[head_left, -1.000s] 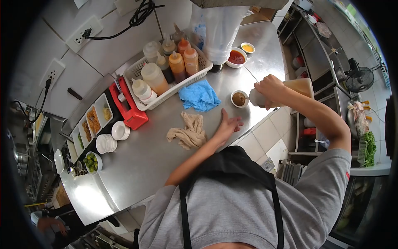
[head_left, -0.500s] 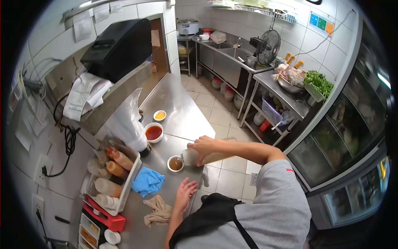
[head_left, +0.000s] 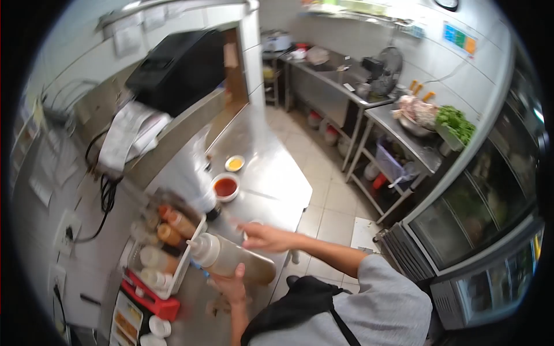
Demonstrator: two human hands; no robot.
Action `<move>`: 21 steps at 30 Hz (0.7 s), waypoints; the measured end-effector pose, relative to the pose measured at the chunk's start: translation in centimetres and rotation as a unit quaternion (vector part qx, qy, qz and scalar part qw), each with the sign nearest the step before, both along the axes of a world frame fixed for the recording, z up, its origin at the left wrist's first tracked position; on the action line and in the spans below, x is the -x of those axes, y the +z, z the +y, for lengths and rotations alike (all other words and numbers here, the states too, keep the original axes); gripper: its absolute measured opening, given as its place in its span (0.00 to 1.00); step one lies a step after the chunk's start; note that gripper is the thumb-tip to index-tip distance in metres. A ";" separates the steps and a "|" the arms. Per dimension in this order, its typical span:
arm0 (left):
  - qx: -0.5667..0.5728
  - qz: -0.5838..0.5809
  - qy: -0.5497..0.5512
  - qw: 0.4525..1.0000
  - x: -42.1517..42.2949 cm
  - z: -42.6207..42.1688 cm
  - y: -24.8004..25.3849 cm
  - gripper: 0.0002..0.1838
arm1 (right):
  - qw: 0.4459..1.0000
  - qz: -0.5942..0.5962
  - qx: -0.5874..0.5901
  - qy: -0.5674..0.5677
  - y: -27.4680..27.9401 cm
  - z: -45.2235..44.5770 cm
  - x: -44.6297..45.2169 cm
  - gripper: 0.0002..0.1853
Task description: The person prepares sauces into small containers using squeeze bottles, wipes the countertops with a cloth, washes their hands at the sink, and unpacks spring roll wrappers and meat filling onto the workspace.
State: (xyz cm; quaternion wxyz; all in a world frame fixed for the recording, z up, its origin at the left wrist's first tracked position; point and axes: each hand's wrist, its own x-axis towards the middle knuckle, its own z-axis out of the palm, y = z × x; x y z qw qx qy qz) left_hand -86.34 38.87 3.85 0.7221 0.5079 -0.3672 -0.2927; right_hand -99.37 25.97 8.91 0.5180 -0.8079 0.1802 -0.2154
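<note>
A large clear squeeze bottle (head_left: 239,262) with a pale cap and brownish liquid lies tilted on its side in the air, its nozzle toward the upper left. My left hand (head_left: 231,284) is closed around its underside. Just above the bottle, my right hand (head_left: 268,237) reaches left with thumb and forefinger apart, slightly blurred. Behind its fingers shows the rim of a small white cup (head_left: 254,224), mostly hidden; whether I touch it is unclear. Farther up the steel counter stand a bowl of red sauce (head_left: 225,187) and a small cup of yellow sauce (head_left: 234,164).
On the left, a white basket (head_left: 190,254) holds several squeeze bottles, with a red holder (head_left: 151,297) beside it. A blue cloth (head_left: 199,266) is mostly covered by the bottle. A black printer (head_left: 176,72) sits on the shelf above. Glass-door fridges (head_left: 467,207) stand at right.
The squeeze bottle has moved left from over the small cup, from my right hand into my left. My right hand has released it and is at the cup. The view has shifted slightly.
</note>
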 end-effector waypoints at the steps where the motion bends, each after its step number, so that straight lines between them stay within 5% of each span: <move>1: 0.015 -0.017 0.025 0.999 -0.8 1.6 0.6 0.40 | 0.998 -0.011 0.025 -0.058 -2.1 -1.1 0.1 0.39; 3: -0.010 -0.242 0.119 0.963 -5.6 5.1 -0.5 0.35 | 0.976 -0.012 0.111 -0.186 -7.1 -3.2 0.3 0.41; 5: 0.012 -0.284 0.209 0.936 -8.4 9.1 0.6 0.29 | 0.956 0.006 0.145 -0.254 -9.6 -3.8 1.5 0.47; 10: 0.286 -0.117 0.341 0.888 -14.1 11.0 9.5 0.21 | 0.941 0.135 0.198 -0.238 -9.8 -2.1 1.8 0.59; 11: 0.167 -0.204 0.472 0.841 -16.7 10.9 8.8 0.21 | 0.940 0.147 0.195 -0.238 -10.4 -2.0 1.5 0.60; 13: 0.109 -0.235 0.574 0.776 -19.8 8.8 9.7 0.26 | 0.929 0.150 0.232 -0.244 -11.4 -1.6 0.7 0.60; 17: 0.189 -0.241 0.591 0.746 -22.5 2.8 11.1 0.44 | 0.917 0.135 0.265 -0.266 -11.8 -0.8 -0.5 0.59; 21: 0.036 -0.218 0.533 0.817 -26.1 1.0 8.9 0.50 | 0.927 0.085 0.229 -0.285 -12.0 -1.3 -0.9 0.54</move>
